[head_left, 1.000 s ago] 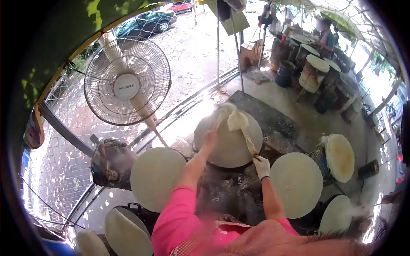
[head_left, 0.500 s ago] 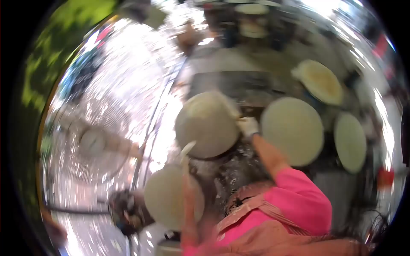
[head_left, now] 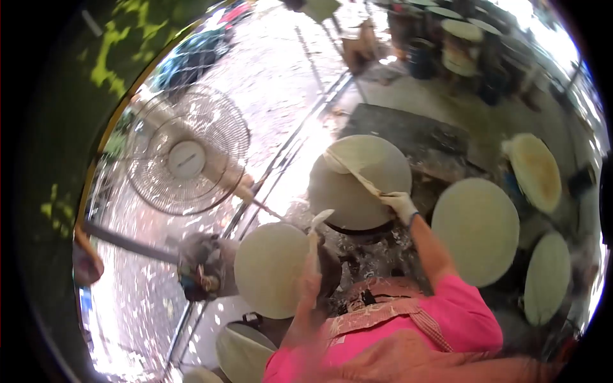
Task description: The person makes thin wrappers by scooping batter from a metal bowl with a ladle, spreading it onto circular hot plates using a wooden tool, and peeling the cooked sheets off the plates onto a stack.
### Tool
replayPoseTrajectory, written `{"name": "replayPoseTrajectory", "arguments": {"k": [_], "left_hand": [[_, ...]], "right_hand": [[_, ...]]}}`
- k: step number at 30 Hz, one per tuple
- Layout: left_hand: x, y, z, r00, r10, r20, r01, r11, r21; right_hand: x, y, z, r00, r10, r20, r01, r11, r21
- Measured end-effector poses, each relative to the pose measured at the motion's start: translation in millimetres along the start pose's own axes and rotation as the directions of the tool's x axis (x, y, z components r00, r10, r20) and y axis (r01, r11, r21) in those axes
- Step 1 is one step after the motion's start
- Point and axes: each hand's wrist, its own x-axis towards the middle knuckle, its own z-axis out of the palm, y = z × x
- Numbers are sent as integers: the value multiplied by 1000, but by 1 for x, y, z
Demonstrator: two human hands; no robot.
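My right hand (head_left: 400, 205), in a white glove, closes on the near end of a long pale strip (head_left: 364, 181). The strip slants across a round griddle (head_left: 357, 210) and widens at its far end; whether it is a tool or a folded sheet edge I cannot tell. At lower left, my left hand (head_left: 311, 250) hangs beside a pale round disc (head_left: 271, 271), its fingers narrow and closed. A white curved piece (head_left: 322, 218) projects beyond them near the griddle's front edge; it is too small to name.
Pale round discs stand on the right, one large (head_left: 476, 233) and one narrower (head_left: 547, 279). A browned disc (head_left: 536, 172) lies behind them. A fan (head_left: 187, 159) stands at left by a metal rail. Buckets and drums (head_left: 461, 48) fill the back right.
The view has turned left, so everything sits further right, and it is sharper. My right hand still grips at the griddle's right side; the pale strip now shows clearly across it.
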Motion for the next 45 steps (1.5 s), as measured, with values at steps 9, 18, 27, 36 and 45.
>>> {"name": "replayPoseTrajectory", "arguments": {"k": [9, 18, 27, 36, 45], "left_hand": [[-9, 45, 25, 995, -81, -66, 74, 992, -99], [-50, 22, 43, 970, -242, -29, 239, 966, -96], [-74, 44, 38, 906, -421, -51, 412, 902, -125], [-82, 62, 45, 847, -520, -106, 496, 847, -193], [-119, 87, 41, 775, -616, -137, 580, 781, -233]], "right_hand": [[41, 1, -27, 978, 130, 160, -119, 990, -76], [75, -38, -60, 961, 237, 144, -213, 964, -162], [116, -89, -87, 920, 333, 209, -281, 929, -240], [131, -53, -106, 834, 147, 531, 3, 963, -271], [152, -23, -94, 708, 257, 658, 48, 911, -409]]}}
